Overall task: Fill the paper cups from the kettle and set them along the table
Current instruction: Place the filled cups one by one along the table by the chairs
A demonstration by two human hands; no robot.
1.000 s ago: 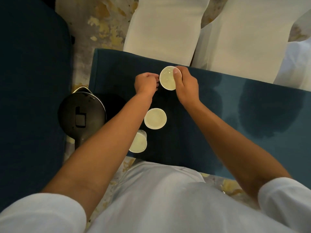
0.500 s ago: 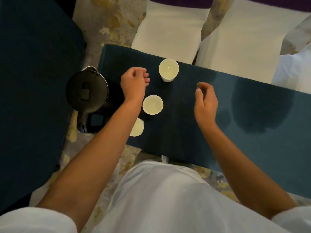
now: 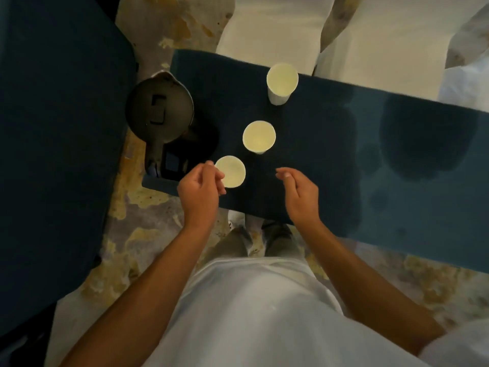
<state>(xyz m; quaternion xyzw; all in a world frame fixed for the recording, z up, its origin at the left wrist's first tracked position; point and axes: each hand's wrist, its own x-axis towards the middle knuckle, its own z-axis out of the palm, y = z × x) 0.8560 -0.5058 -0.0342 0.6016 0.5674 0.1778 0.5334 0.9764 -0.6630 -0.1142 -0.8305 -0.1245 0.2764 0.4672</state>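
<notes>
— Position of cups? Three paper cups standing upright on the blue table (image 3: 330, 160): far cup (image 3: 282, 78) near the far edge, middle cup (image 3: 259, 136) apart from it, near cup (image 3: 230, 171) close to the near edge. Kettle (image 3: 159, 116) lid shut, just beside the table's left end.

— Hands? Left hand (image 3: 199, 188) at the near cup's left side, fingers curled, fingertips at or over the rim; contact not confirmable, nothing clearly clamped. Right hand (image 3: 299, 194) over the cloth to the cup's right, fingers loosely bent and apart, holding nothing.

— Fill state? Pale liquid apparent in the far cup; the other two impossible to judge.

— Step in hand? Probably taking up the near cup for placing along the table.

— Recommended handling? Grasp low on the wall from both sides, light pressure only, thin paper likely to buckle. Lift straight, keep level, set down in line with the others, well inside the edge.

— Risk? Spilling onto the cloth; cup close to the table's near edge.
</notes>
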